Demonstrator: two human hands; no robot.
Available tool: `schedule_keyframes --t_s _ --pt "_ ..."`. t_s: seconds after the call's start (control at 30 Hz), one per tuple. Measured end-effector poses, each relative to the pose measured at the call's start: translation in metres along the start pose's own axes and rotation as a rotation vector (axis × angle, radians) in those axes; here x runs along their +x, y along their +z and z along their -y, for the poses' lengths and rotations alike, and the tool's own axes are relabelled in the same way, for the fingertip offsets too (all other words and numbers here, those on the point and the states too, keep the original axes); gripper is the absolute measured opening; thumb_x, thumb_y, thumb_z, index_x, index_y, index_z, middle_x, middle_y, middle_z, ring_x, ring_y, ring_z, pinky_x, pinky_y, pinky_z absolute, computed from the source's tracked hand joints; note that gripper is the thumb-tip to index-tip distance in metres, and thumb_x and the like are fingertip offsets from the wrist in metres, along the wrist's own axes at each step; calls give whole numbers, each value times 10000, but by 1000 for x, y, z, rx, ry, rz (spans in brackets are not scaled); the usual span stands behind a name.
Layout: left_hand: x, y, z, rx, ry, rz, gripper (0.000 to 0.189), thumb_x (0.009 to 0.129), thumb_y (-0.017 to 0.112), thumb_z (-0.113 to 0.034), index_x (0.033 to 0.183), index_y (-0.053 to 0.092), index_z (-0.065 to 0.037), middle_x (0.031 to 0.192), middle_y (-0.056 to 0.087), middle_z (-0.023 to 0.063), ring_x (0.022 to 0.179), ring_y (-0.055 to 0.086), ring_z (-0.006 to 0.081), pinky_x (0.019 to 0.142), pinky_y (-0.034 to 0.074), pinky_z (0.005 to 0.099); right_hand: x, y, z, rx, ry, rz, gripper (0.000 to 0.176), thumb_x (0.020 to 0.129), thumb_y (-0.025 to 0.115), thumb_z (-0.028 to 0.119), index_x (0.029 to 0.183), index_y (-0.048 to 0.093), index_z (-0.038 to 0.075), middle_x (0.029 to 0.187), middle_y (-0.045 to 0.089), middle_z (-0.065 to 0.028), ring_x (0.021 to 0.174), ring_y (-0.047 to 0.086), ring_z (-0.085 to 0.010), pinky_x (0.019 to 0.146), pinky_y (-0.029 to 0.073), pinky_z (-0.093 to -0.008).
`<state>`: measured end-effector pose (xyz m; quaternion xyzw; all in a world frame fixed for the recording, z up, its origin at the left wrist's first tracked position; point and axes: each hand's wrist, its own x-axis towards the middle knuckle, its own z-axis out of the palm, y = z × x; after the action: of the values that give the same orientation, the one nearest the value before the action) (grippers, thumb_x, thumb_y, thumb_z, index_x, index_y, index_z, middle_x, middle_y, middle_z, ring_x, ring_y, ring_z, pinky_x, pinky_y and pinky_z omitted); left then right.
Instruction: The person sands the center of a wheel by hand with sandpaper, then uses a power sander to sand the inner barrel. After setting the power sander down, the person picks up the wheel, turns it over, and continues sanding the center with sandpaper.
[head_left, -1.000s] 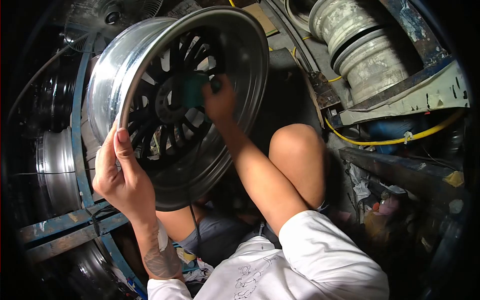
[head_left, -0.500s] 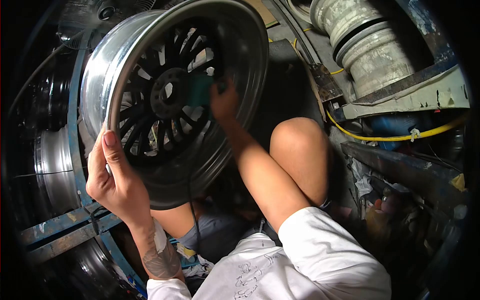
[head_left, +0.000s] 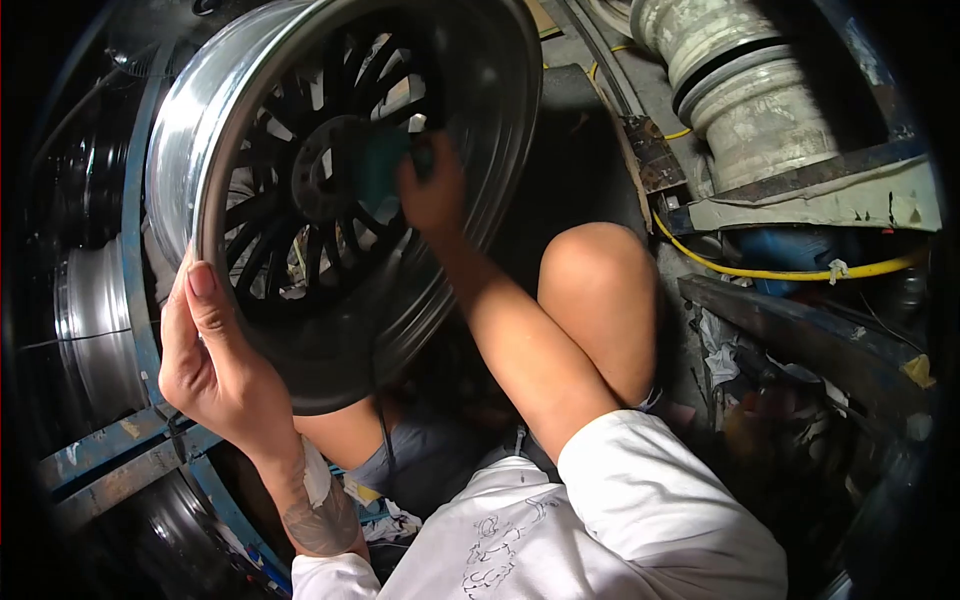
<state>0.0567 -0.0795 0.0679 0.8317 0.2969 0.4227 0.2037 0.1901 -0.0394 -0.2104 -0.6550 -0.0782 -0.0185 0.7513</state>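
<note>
A large wheel rim with a polished lip and dark spokes (head_left: 318,168) stands tilted in front of me. My left hand (head_left: 222,370) grips its lower left edge, thumb on the lip. Inside the barrel, my right hand (head_left: 432,190) is closed on a teal object (head_left: 378,170), close to the hub and spokes. That object is blurred, so its exact kind cannot be made out. Shadow covers part of my right fingers.
Worn pale rims (head_left: 755,115) are stacked at the upper right. A yellow hose (head_left: 760,270) runs below them. On the left, a blue metal frame (head_left: 138,220) stands beside more rims (head_left: 100,330). My bare knee (head_left: 598,285) is right of the wheel.
The wheel has shifted slightly left and down, together with my left hand. My right hand and the teal object have moved a little left inside the rim.
</note>
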Motion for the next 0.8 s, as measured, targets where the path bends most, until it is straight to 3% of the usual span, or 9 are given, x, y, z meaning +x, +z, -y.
schedule_keyframes --t_s 0.03,0.13,0.17,0.3,0.33,0.5,0.63,0.73,0.8 --pt "1 -3 1 4 -16 24 311 1087 627 -179 1224 727 82 987 738 71 893 635 78 825 476 195 9 2 6 12 -6 -5 339 827 746 218 1094 632 43 1055 665 -193 1005 678 -416 833 544 -491" --pt "7 -12 3 117 78 136 392 1091 631 -269 1220 720 90 943 702 16 872 574 50 807 432 179 20 7 -3 113 86 -64 343 839 751 210 1116 648 37 1091 675 -210 1044 681 -414 862 543 -480" --pt "9 -12 5 129 138 146 369 1094 626 -265 1169 711 86 870 626 -22 803 502 34 734 368 172 19 7 -9 121 119 -96 348 843 751 207 1126 648 31 1092 678 -216 1052 681 -416 873 541 -480" --pt "16 -11 7 57 154 224 252 1100 597 -181 1135 674 56 863 533 -49 763 407 28 657 285 204 -1 7 -14 90 267 -110 333 861 741 185 1123 641 5 1061 677 -230 1035 678 -423 886 530 -487" --pt "17 -12 11 61 172 249 235 1097 587 -152 1153 671 60 900 553 -34 784 434 31 677 311 200 -7 5 -14 61 308 -93 321 865 735 177 1112 637 -2 1044 674 -230 1019 677 -424 881 526 -490" --pt "15 -11 23 -129 155 266 242 1072 547 -27 1260 648 85 1117 643 57 947 588 71 849 448 198 -54 9 -3 -14 148 -66 272 879 722 181 1080 626 25 1018 653 -215 934 661 -415 814 518 -492" --pt "9 -16 31 -63 163 250 316 1061 543 0 1354 623 90 1270 660 121 1131 638 132 1007 472 248 -66 12 -4 131 223 -13 303 875 722 207 1116 614 57 1017 649 -201 925 661 -409 779 524 -485" --pt "9 -15 31 -73 155 241 346 1061 534 10 1390 613 85 1309 666 136 1186 642 153 1044 478 277 -58 14 4 83 136 -117 265 898 692 175 1112 627 32 1001 652 -178 955 679 -344 803 521 -432" --pt "9 -15 29 -97 144 233 357 1059 535 19 1402 610 84 1314 676 140 1202 645 161 1063 477 289 -59 13 31 -11 8 -53 253 899 681 169 1106 628 34 1007 644 -179 948 673 -367 791 521 -439"
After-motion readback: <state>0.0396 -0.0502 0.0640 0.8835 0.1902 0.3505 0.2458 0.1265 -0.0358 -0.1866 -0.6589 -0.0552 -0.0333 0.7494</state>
